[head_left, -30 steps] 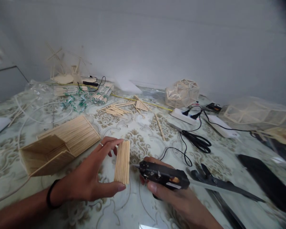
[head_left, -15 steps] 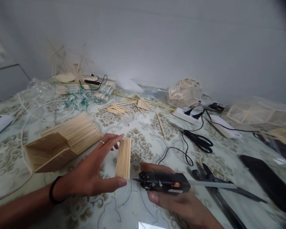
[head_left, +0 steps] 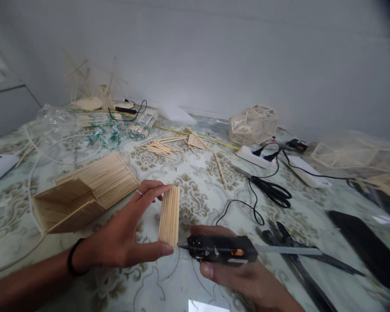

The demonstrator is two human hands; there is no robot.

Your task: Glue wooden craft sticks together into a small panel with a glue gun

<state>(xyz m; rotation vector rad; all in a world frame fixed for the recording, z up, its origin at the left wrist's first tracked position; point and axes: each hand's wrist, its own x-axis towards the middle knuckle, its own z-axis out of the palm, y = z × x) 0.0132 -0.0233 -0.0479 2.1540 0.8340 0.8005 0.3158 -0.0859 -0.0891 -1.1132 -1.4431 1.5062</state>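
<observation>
My left hand (head_left: pixel 130 234) grips a small panel of wooden sticks (head_left: pixel 169 216) by its two ends, thumb at the near end and fingertips at the far end. In my right hand (head_left: pixel 234 277) is a black hot glue gun (head_left: pixel 221 249), with a glue stick (head_left: pixel 286 250) poking out of its back. The gun's nozzle points left and meets, or nearly meets, the panel's right edge near my thumb. Left of my left hand lies a box-like piece made of sticks (head_left: pixel 68 206), joined to or resting against a wider stick panel (head_left: pixel 100 177).
Loose sticks (head_left: pixel 159 148) lie further back. Black-handled scissors (head_left: pixel 269 190), a power strip (head_left: pixel 255 157), black pliers-like cutters (head_left: pixel 295 260) and a dark phone-like slab (head_left: pixel 364 247) are to the right. Geometric stick frames (head_left: pixel 253 125) stand near the wall. Cables cross the patterned tabletop.
The glue gun has shifted slightly left, bringing its nozzle to the panel's right edge. The panel has moved a touch right, and my left fingertips now reach over its far end.
</observation>
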